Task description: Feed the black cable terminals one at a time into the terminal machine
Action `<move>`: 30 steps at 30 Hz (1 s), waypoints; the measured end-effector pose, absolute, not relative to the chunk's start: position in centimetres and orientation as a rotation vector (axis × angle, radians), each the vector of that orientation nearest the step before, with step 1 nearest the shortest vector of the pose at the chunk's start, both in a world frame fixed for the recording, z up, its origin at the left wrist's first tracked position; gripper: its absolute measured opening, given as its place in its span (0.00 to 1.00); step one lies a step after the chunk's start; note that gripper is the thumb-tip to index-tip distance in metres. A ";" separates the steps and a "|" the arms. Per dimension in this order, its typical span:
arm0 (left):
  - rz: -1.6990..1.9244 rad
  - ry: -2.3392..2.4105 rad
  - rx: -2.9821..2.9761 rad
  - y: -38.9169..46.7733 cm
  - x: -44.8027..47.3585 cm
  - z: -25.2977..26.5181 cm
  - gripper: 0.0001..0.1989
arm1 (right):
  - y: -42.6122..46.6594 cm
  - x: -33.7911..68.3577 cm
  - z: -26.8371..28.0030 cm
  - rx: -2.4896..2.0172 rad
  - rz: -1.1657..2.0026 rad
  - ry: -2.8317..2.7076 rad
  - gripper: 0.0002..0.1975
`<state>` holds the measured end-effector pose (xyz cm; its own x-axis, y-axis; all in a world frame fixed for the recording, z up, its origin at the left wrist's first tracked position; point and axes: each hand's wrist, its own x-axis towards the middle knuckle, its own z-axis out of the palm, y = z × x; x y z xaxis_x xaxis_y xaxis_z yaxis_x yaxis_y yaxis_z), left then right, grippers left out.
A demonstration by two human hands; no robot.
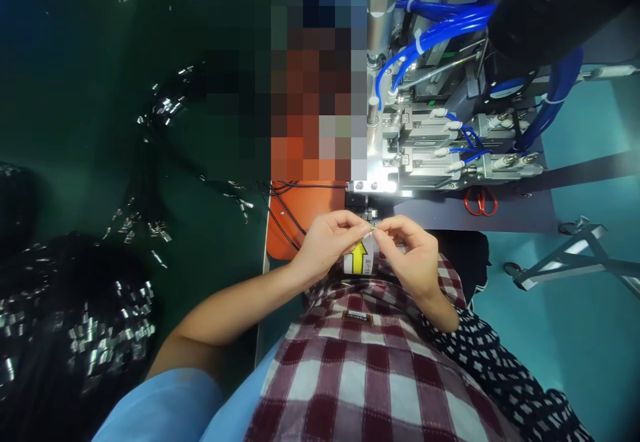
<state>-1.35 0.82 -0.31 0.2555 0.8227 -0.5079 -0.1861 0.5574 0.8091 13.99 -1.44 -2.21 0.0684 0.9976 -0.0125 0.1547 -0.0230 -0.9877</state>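
Note:
My left hand [327, 245] and my right hand [413, 252] meet fingertip to fingertip in front of my body, just before the machine's front edge. Both are closed in a pinch. Between the fingertips shows a thin yellowish wire end [373, 229], very small and mostly covered by the fingers. Black cables [287, 222] run across the orange surface [283, 245] toward my left hand. Below the hands is a white label with a yellow arrow [359, 257]. Close behind the fingertips sits a small metal fixture [371, 214].
A machine with metal cylinders [425, 162] and blue air hoses [450, 29] rises ahead and right. Red-handled scissors [481, 202] lie on its grey base. Bundles of black cables with shiny ends [110, 322] are at left. A wheeled metal stand [565, 255] is at right.

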 end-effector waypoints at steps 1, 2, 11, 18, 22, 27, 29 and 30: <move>0.767 1.106 0.703 0.8 -1.3 -0.3 0.15 | -1.4 14.0 -2.2 -1.374 1.099 -1.257 0.02; 0.768 1.106 0.706 0.8 -1.3 -0.4 0.15 | -1.4 14.0 -2.2 -1.381 1.107 -1.250 0.02; 0.797 1.117 0.725 0.6 -1.3 -0.5 0.15 | -1.2 13.7 -2.4 -1.351 1.313 -1.057 0.04; 0.823 1.114 0.732 0.5 -1.3 -0.6 0.14 | -1.5 13.3 -2.5 -1.380 1.337 -0.988 0.05; 0.830 1.120 0.721 0.5 -1.2 -0.5 0.15 | -1.5 13.5 -2.4 -1.368 1.306 -1.000 0.04; 0.827 1.128 0.726 0.5 -1.1 -0.5 0.16 | -1.5 13.6 -2.3 -1.367 1.240 -1.071 0.04; 0.825 1.130 0.732 0.5 -1.2 -0.5 0.16 | -1.5 13.5 -2.4 -1.380 1.196 -1.116 0.04; 0.823 1.130 0.737 0.4 -1.2 -0.6 0.16 | -1.5 13.4 -2.4 -1.387 1.187 -1.130 0.05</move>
